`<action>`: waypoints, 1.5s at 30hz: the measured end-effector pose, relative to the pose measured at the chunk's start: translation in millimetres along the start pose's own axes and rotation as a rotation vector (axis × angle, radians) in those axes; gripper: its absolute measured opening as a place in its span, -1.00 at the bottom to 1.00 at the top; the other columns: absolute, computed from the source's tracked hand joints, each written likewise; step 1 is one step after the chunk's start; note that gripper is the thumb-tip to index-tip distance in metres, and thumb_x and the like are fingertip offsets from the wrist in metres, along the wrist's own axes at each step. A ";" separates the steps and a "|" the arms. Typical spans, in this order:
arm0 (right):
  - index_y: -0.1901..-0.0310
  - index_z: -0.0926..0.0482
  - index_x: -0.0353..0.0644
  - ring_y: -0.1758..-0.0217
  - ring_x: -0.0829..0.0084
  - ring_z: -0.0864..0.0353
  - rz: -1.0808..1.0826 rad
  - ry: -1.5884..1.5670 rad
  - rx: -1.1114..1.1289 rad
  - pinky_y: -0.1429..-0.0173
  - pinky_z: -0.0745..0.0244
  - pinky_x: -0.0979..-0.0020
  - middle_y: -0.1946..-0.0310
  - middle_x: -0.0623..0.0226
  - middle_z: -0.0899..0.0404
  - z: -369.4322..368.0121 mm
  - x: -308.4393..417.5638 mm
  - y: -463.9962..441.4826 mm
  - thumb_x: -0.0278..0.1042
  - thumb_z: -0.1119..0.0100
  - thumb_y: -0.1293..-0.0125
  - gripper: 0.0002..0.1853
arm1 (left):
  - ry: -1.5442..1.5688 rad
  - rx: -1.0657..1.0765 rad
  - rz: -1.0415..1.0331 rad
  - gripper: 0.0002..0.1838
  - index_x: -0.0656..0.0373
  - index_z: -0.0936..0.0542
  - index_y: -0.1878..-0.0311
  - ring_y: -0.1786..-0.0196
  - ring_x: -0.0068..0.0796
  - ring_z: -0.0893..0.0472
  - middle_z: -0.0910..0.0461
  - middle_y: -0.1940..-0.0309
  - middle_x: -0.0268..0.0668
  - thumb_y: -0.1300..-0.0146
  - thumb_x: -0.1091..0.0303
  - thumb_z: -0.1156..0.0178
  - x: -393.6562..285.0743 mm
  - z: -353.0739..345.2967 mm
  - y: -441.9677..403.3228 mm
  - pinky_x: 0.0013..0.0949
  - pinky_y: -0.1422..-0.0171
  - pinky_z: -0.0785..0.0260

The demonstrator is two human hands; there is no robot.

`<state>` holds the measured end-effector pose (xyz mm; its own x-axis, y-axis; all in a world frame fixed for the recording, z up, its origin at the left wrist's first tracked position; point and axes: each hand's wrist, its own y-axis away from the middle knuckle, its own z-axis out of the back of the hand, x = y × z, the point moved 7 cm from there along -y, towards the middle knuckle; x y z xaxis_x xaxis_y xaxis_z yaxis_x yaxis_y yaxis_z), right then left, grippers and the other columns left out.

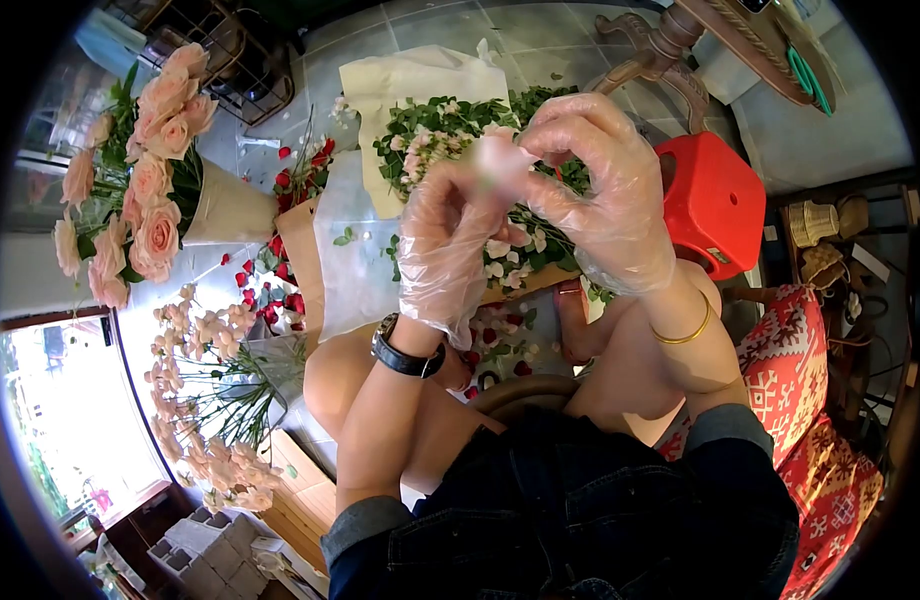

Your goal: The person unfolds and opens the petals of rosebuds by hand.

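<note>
Both hands wear clear plastic gloves and are raised close together in the middle of the view. My left hand [445,235] has its fingers closed around the lower part of a pale pink flower [500,163], which looks blurred. At the flower's right edge, my right hand [595,175] pinches a petal between thumb and fingertips. Behind and below the hands, a bunch of small pink roses with green leaves [420,145] lies on cream wrapping paper [365,85] on the floor.
A tall vase [230,205] of large pink roses stands at the left, with more pale flowers [230,470] below it. Red petals [292,303] are scattered nearby. A red stool [715,195] and a patterned red cloth [790,350] are at the right, beside a carved table leg [650,50].
</note>
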<state>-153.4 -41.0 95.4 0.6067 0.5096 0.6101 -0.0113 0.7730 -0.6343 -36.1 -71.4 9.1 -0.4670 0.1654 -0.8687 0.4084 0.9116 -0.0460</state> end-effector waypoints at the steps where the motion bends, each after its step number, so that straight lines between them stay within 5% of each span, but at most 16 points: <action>1: 0.37 -0.51 -0.20 0.34 0.32 -0.51 0.020 0.021 -0.022 0.26 -0.43 0.45 0.36 0.30 -0.45 1.2 1.7 0.2 -0.49 -0.36 0.07 -0.78 | -0.006 0.009 0.006 -0.93 0.12 -0.39 0.24 0.43 -0.65 -0.42 -0.44 0.46 -0.40 -0.27 0.43 -0.09 0.1 -0.9 -0.5 -0.41 0.30 -0.54; 15: 0.29 -0.51 -0.11 0.41 0.37 -0.51 0.481 0.041 0.084 0.37 -0.42 0.47 0.39 0.38 -0.49 -7.4 29.2 10.6 -0.49 -0.36 0.12 -0.70 | 0.004 -0.044 -0.057 -0.89 0.15 -0.42 0.21 0.33 -0.63 -0.48 -0.48 0.35 -0.39 -0.24 0.47 -0.14 0.8 8.7 -0.9 -0.50 0.22 -0.46; 17: 0.26 -0.50 -0.13 0.42 0.49 -0.47 0.259 -0.305 0.054 0.35 -0.41 0.50 0.38 0.40 -0.50 2.9 26.0 3.0 -0.45 -0.37 0.04 -0.71 | 0.049 0.067 -0.172 -0.86 0.15 -0.41 0.20 0.28 -0.61 -0.49 -0.50 0.32 -0.40 -0.22 0.49 -0.16 -7.9 5.9 -1.3 -0.52 0.17 -0.42; 21: 0.22 -0.49 -0.12 0.38 0.62 -0.36 -0.127 -0.460 -0.053 0.26 -0.36 0.57 0.41 0.47 -0.44 1.3 -11.6 5.7 -0.34 -0.41 0.01 -0.67 | 0.045 -0.026 -0.187 -0.84 0.14 -0.42 0.18 0.21 -0.60 -0.49 -0.50 0.26 -0.39 -0.20 0.53 -0.16 -14.2 7.0 1.8 -0.53 0.15 -0.39; 26: 0.22 -0.50 -0.12 0.39 0.61 -0.36 -0.163 -0.385 0.010 0.25 -0.35 0.55 0.44 0.47 -0.41 -8.3 -8.4 6.8 -0.25 -0.45 0.05 -0.62 | -0.016 0.070 -0.261 -0.87 0.17 -0.45 0.19 0.18 -0.63 -0.45 -0.46 0.20 -0.38 -0.21 0.53 -0.15 -22.4 1.8 0.2 -0.57 0.15 -0.36; 28: 0.11 -0.43 -0.19 0.33 0.64 -0.31 -0.177 -0.370 0.112 0.13 -0.32 0.55 0.29 0.46 -0.41 -12.2 -6.9 7.4 -0.57 -0.38 0.04 -0.57 | -0.027 0.077 -0.252 -0.88 0.18 -0.46 0.20 0.18 -0.65 -0.43 -0.44 0.19 -0.38 -0.21 0.53 -0.15 -20.0 1.9 0.3 -0.58 0.17 -0.34; 31: 0.18 -0.50 -0.11 0.39 0.62 -0.37 -0.202 -0.423 0.007 0.25 -0.34 0.56 0.45 0.49 -0.40 -8.1 -11.2 6.0 -0.29 -0.40 0.00 -0.65 | -0.024 0.090 -0.267 -0.88 0.20 -0.47 0.20 0.23 -0.65 -0.41 -0.44 0.21 -0.39 -0.21 0.54 -0.15 -15.4 5.9 -1.4 -0.60 0.23 -0.30; 41: 0.19 -0.49 -0.18 0.38 0.65 -0.38 -0.280 -0.488 -0.042 0.27 -0.33 0.57 0.45 0.50 -0.42 -2.0 -18.5 7.4 -0.36 -0.26 -0.11 -0.76 | -0.300 0.079 -0.393 -0.88 0.24 -0.52 0.28 0.22 -0.42 -0.47 -0.51 0.28 -0.26 -0.10 0.63 -0.13 -22.6 6.4 -3.3 -0.38 0.07 -0.32; 43: 0.15 -0.45 -0.29 0.28 0.65 -0.41 -0.408 -0.547 0.212 0.17 -0.36 0.56 0.31 0.41 -0.43 -12.5 -20.0 9.9 -0.53 -0.09 -0.22 -0.84 | -0.325 0.074 -0.394 -0.87 0.25 -0.53 0.30 0.21 -0.38 -0.48 -0.52 0.30 -0.24 -0.08 0.64 -0.12 -23.5 7.0 -3.4 -0.35 0.03 -0.31; 45: 0.22 -0.49 -0.27 0.34 0.68 -0.39 -0.462 -0.597 0.217 0.24 -0.33 0.60 0.39 0.45 -0.45 -15.8 -23.3 12.6 -0.43 -0.14 -0.21 -0.86 | -0.386 0.115 -0.430 -0.87 0.25 -0.53 0.30 0.21 -0.38 -0.48 -0.53 0.30 -0.25 -0.07 0.64 -0.12 -24.9 7.0 -3.2 -0.36 0.05 -0.31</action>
<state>-155.1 -49.0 65.6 0.0583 0.1880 0.9804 -0.0545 0.9812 -0.1849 -20.3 -81.1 27.4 -0.2987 -0.3785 -0.8761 0.3385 0.8163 -0.4681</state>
